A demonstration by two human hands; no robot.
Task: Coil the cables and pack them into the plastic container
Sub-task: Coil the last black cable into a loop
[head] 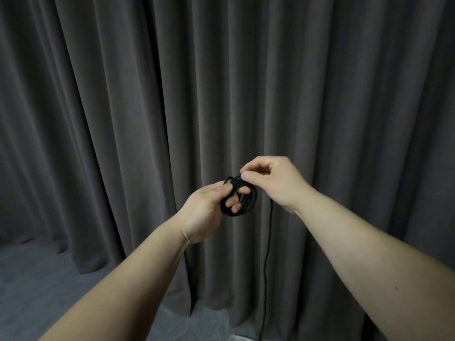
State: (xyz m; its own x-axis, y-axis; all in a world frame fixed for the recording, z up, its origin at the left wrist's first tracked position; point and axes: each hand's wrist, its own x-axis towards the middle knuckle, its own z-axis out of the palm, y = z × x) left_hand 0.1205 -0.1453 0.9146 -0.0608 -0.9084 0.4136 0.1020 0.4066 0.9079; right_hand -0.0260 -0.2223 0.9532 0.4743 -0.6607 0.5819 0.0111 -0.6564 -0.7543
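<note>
A thin, smooth black cable [242,199], wound into several round loops, is held up in mid-air before a heavy grey curtain [123,107] hanging in deep, soft folds. The left hand [209,212] grips the coil, fingers threaded through its centre and thumb closed over the top. The right hand [273,180] pinches the strand at the coil's upper edge (its other fingers curled in), while the loose tail drops straight towards a grey floor [37,279].
</note>
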